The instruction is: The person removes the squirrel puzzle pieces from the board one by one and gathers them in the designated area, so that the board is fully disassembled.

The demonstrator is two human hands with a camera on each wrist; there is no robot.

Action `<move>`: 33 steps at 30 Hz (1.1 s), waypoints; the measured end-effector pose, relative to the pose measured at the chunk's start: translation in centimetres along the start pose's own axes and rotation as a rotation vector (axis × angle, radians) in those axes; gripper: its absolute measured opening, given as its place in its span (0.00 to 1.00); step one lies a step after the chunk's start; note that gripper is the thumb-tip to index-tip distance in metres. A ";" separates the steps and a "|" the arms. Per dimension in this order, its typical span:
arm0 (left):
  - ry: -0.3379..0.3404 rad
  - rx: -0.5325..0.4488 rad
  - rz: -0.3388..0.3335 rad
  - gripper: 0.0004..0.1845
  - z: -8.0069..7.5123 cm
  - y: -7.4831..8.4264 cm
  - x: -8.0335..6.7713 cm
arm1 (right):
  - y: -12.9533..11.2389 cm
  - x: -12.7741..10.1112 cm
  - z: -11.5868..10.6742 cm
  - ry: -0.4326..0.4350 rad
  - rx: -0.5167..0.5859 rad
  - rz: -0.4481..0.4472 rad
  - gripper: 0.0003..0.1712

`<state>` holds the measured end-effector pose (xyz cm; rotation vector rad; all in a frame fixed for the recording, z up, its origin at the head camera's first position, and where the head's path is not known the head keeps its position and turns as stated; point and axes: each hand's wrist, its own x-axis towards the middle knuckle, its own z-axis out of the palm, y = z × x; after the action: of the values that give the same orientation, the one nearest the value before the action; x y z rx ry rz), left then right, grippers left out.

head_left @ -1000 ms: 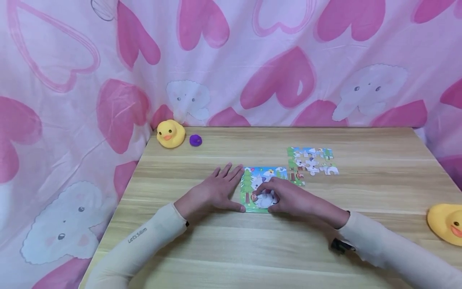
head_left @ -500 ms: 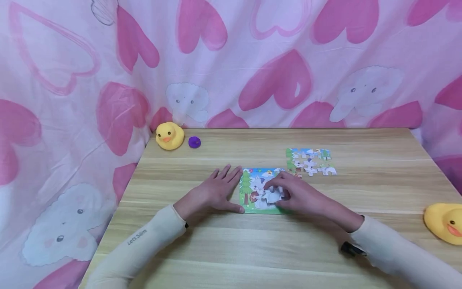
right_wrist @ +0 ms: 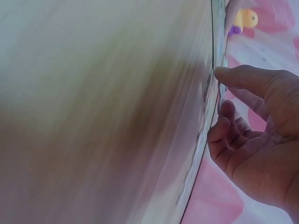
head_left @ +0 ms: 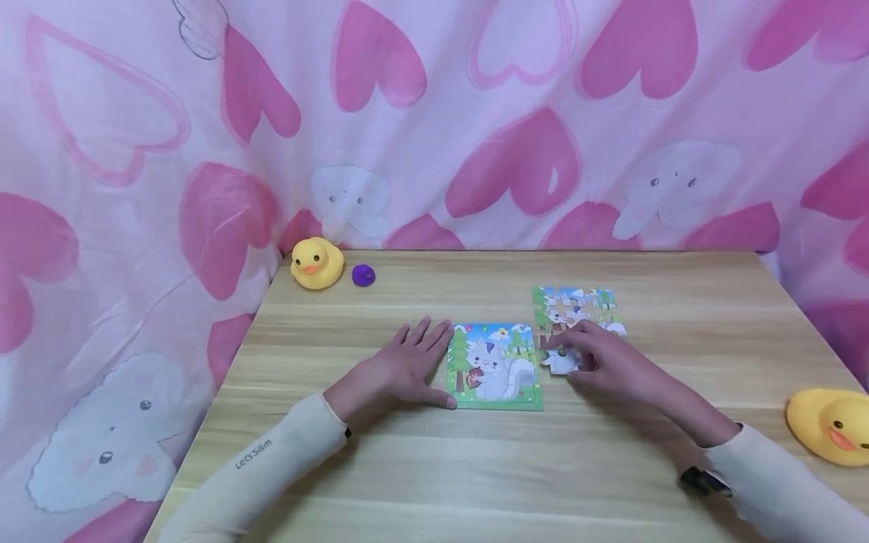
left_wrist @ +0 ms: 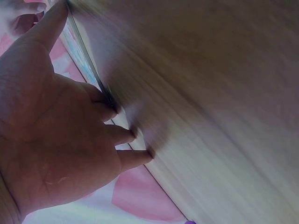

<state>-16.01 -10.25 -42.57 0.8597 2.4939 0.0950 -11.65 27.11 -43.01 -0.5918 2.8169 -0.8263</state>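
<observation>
A square picture board (head_left: pixel 495 385) showing a white squirrel lies flat on the table. My left hand (head_left: pixel 407 369) rests along its left edge with fingers spread, thumb at the lower left corner. In the left wrist view those straight fingers (left_wrist: pixel 124 158) touch the tabletop. To the right of the board, my right hand (head_left: pixel 621 369) pinches a jigsaw piece (head_left: pixel 562 362) between thumb and fingers, low over the table. The right wrist view shows this piece (right_wrist: pixel 221 95) edge-on. Just beyond it lies a group of jigsaw pieces (head_left: pixel 541 299), some fitted together, its near part hidden by the right hand.
A yellow rubber duck (head_left: pixel 317 264) and a small purple duck (head_left: pixel 363 276) stand at the table's back left corner. Another yellow duck (head_left: pixel 830 427) is near the right edge. A pink heart-patterned curtain (head_left: pixel 400 151) hangs behind the wooden table (head_left: pixel 421 483).
My right hand has carried the jigsaw piece rightward from over the picture board to the near side of the piece group. The left hand has stayed in place.
</observation>
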 end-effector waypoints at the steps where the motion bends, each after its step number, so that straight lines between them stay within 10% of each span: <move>1: 0.001 -0.005 0.000 0.69 0.0 0.0 0.0 | 0.3 -0.1 -0.2 0.002 -0.010 0.007 0.32; 11: 0.013 0.000 0.018 0.69 -0.2 0.3 0.0 | 2.7 -0.8 -1.5 0.005 -0.009 0.091 0.46; 33: 0.024 0.002 -0.001 0.69 0.1 0.2 -0.2 | 3.5 -0.3 -1.8 -0.009 -0.023 0.095 0.41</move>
<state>-15.76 -10.25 -42.51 0.8635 2.5173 0.1031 -12.99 30.85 -43.40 -0.4603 2.8243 -0.7734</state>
